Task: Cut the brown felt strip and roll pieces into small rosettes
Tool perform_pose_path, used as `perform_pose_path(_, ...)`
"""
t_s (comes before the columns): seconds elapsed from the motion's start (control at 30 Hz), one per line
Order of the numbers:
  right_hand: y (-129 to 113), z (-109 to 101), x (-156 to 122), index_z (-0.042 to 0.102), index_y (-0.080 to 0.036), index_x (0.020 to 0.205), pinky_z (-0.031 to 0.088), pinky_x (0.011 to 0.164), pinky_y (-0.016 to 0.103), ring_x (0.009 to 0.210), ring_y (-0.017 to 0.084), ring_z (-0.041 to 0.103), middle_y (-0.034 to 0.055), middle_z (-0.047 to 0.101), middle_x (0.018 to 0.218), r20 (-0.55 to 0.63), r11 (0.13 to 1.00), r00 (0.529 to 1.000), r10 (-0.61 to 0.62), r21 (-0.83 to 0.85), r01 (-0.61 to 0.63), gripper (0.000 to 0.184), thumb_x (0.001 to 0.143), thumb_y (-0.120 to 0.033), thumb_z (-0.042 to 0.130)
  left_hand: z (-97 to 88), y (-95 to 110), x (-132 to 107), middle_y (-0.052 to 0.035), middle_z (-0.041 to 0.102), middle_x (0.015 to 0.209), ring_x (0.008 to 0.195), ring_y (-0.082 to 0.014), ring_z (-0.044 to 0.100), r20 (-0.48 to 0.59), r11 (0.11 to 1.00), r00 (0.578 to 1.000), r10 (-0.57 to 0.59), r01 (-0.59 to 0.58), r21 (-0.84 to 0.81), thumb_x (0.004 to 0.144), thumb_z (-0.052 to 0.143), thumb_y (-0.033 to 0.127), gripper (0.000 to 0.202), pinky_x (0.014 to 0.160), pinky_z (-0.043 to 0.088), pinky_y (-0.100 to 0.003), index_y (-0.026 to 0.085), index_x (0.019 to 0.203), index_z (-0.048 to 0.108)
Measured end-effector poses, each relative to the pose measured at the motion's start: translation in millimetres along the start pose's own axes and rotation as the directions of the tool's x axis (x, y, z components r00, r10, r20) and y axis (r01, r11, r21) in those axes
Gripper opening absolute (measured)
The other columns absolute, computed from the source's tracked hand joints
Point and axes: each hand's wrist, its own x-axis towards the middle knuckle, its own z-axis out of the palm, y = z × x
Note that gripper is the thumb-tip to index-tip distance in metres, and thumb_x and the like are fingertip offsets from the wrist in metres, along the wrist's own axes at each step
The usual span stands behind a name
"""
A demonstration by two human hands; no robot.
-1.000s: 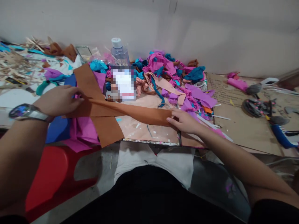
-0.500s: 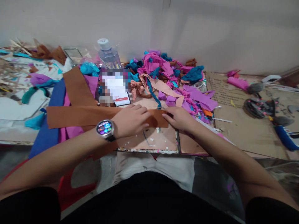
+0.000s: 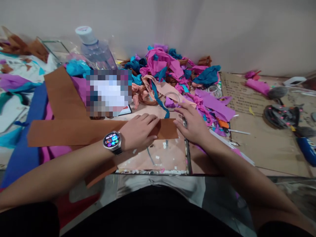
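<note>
A long brown strip of crepe-like paper (image 3: 61, 133) lies across the table in front of me. My left hand (image 3: 138, 130) rests flat on it, fingers stretched out, with a watch on the wrist. At the strip's right end, my right hand (image 3: 194, 125) has its thumb and fingers apart. The thumb is at the strip's edge, and the index fingertip is beside a thin clear ring (image 3: 164, 98), perhaps a roll of tape; whether they touch is unclear. A twisted teal strip (image 3: 158, 98) lies just behind the brown one.
Behind my hands is a heap of pink, purple and teal paper scraps (image 3: 165, 62). A clear bottle (image 3: 98, 54) stands left of it, near a blurred-out phone (image 3: 124, 111). Cardboard (image 3: 247, 138) with tools lies right; blue material (image 3: 24, 131) lies left.
My right hand has opened its fingers off the strip's end, the index reaching toward the clear ring, which now shows farther back. My left hand stays on the strip. The view has shifted.
</note>
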Motion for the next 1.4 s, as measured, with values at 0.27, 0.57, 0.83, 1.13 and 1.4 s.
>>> perform_pose_path(0.27, -5, 7, -1, 0.071, -0.019, 0.103, 0.045, 0.097, 0.047, 0.105, 0.029, 0.061, 0.0125, 0.072, 0.105, 0.131, 1.0, 0.991, 0.013, 0.004, -0.014, 0.016, 0.098, -0.029, 0.061, 1.7, -5, -8, -0.0182, 0.06, 0.137, 0.123, -0.0342, 0.055, -0.009, 0.994, 0.997, 0.083, -0.083, -0.065, 0.096, 0.061, 0.046, 0.061, 0.104, 0.045, -0.049, 0.015, 0.147, 0.05)
perform_pose_path(0.57, -20, 11, -5, 0.07, -0.02, 0.091, 0.046, 0.079, 0.035, 0.083, 0.021, 0.065, 0.0052, 0.074, 0.087, 0.244, 0.976, 0.968, 0.059, 0.187, -0.107, 0.013, 0.098, -0.026, 0.061, -5.9, -4, -12, -0.0161, 0.048, 0.156, 0.144, -0.0386, 0.041, 0.011, 0.98, 0.985, 0.172, -0.17, -0.106, 0.09, 0.063, 0.044, 0.07, 0.117, 0.032, -0.056, 0.023, 0.154, 0.044)
perform_pose_path(0.83, -13, 16, -7, 0.071, -0.021, 0.094, 0.051, 0.081, 0.036, 0.086, 0.022, 0.07, 0.006, 0.076, 0.089, 0.182, 0.972, 0.98, 0.074, 0.206, -0.112, 0.006, 0.095, -0.023, 0.065, 1.4, -8, -11, -0.0169, 0.042, 0.162, 0.151, -0.0414, 0.033, 0.024, 0.978, 0.984, 0.179, -0.175, -0.114, 0.095, 0.054, 0.061, 0.071, 0.119, 0.027, -0.063, 0.023, 0.155, 0.044)
perform_pose_path(1.13, -28, 10, -9, 0.071, -0.022, 0.094, 0.05, 0.059, 0.027, 0.063, 0.014, 0.061, 0.0028, 0.074, 0.084, 0.21, 0.773, 0.935, 0.285, 0.526, -0.354, 0.012, 0.094, -0.034, 0.067, 4.3, -5, -7, -0.0121, 0.072, 0.115, 0.106, -0.0261, 0.066, -0.163, 0.953, 0.983, 0.082, -0.125, -0.276, 0.1, 0.054, 0.037, 0.038, 0.095, 0.048, -0.044, 0.019, 0.133, 0.056)
perform_pose_path(1.4, -22, 7, -14, 0.065, -0.025, 0.122, 0.059, 0.081, 0.032, 0.095, 0.019, 0.072, 0.0063, 0.074, 0.104, 0.177, 0.681, 0.952, 0.249, 0.667, -0.302, 0.024, 0.099, -0.032, 0.061, 0.2, -5, -12, -0.0065, 0.075, 0.107, 0.093, -0.021, 0.069, -0.131, 0.898, 0.991, -0.029, -0.032, -0.439, 0.105, 0.043, 0.027, 0.03, 0.085, 0.05, -0.035, 0.022, 0.129, 0.06)
